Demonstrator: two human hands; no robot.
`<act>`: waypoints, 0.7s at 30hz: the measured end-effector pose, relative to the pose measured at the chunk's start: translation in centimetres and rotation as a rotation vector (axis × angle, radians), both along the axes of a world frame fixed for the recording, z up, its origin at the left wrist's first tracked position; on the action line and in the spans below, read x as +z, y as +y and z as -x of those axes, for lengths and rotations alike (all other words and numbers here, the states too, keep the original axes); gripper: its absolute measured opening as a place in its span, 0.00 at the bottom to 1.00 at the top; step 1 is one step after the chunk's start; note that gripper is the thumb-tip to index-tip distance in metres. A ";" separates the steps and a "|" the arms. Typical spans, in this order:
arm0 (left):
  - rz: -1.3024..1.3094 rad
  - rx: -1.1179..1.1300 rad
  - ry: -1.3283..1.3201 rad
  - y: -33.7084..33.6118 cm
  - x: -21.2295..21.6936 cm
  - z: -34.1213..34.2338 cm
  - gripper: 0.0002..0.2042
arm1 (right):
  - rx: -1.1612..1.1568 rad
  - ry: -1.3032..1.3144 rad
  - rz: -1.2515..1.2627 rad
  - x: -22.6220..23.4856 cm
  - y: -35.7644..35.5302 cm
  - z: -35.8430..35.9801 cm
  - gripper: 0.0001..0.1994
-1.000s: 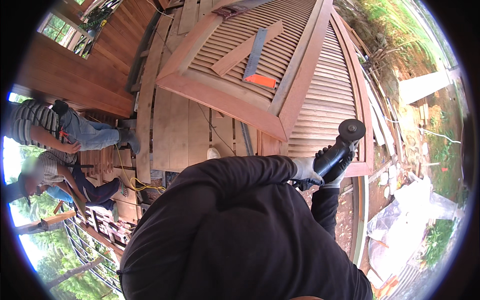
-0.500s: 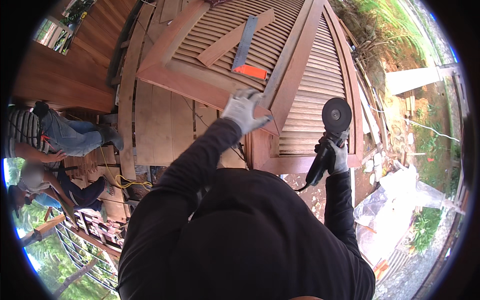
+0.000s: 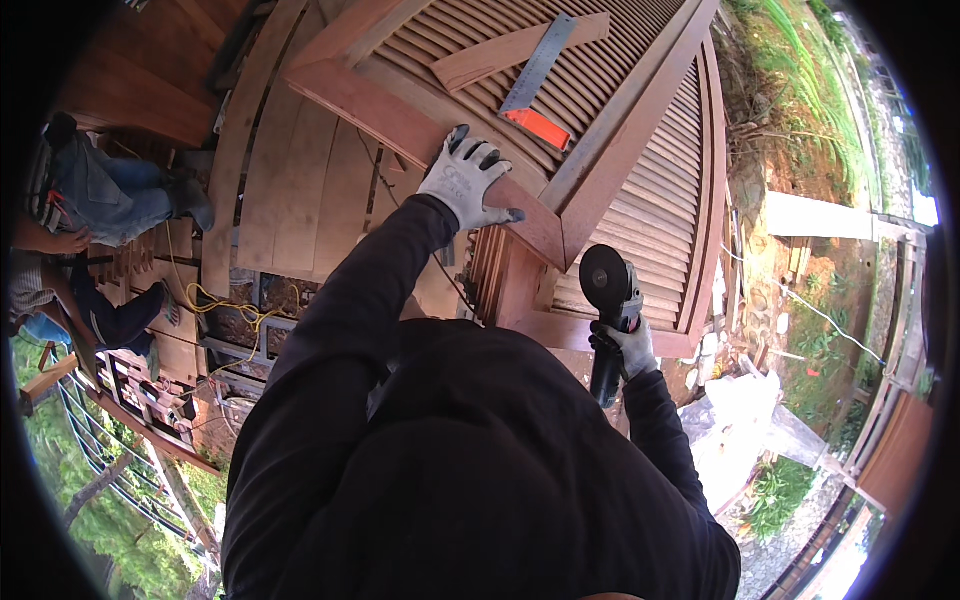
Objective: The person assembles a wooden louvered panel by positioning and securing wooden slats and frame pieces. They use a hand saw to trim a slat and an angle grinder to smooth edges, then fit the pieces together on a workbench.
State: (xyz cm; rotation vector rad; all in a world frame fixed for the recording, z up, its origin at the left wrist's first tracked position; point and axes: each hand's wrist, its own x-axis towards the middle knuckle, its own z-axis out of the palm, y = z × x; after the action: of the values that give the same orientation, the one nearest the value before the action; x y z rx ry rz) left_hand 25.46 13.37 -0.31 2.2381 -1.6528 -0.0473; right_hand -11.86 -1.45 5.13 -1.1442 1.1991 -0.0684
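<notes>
My left hand [image 3: 465,182], in a grey-white glove with dark fingertips, lies with fingers spread on the near rail of a brown wooden louvered panel [image 3: 375,113]. My right hand [image 3: 636,348], also gloved, is wrapped round the body of a black angle grinder [image 3: 606,374]. Its dark round disc [image 3: 606,279] faces up, above the near right part of a second louvered panel [image 3: 650,205] that lies partly under the first. On the upper slats rests a try square [image 3: 540,62] with a steel blade and orange handle, crossing a loose wood strip [image 3: 485,62].
Wide wooden boards [image 3: 292,190] lie left of the panels. Two people sit or crouch at the far left, one in blue jeans [image 3: 130,195]. A yellow cord [image 3: 215,305] trails there. Plastic sheeting [image 3: 735,420] and bare soil are on the right.
My left hand has come down flat onto the panel's rail, a little further left along it. The grinder in my right hand has moved left and lower. The whole view has shifted.
</notes>
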 end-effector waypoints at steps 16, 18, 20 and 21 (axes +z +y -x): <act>-0.157 -0.100 0.003 0.6 0.3 -0.7 0.49 | 0.018 -0.182 -0.030 3.9 -1.0 -4.1 0.20; -0.152 -0.108 -0.011 0.7 0.2 -0.8 0.48 | -0.005 -0.234 -0.030 4.4 -0.9 -4.2 0.23; -0.155 -0.114 -0.019 0.6 0.2 -0.8 0.47 | -0.116 -0.280 -0.025 5.3 -0.8 -5.0 0.22; -0.163 -0.117 -0.015 0.6 0.2 -0.8 0.46 | -0.171 -0.303 -0.022 5.5 -0.7 -5.3 0.21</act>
State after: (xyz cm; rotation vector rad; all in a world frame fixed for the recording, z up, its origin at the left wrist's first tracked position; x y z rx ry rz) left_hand 26.23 13.94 -0.14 2.2590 -1.8471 -0.2020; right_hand -6.58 -2.14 10.68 -0.9701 1.0210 -0.3459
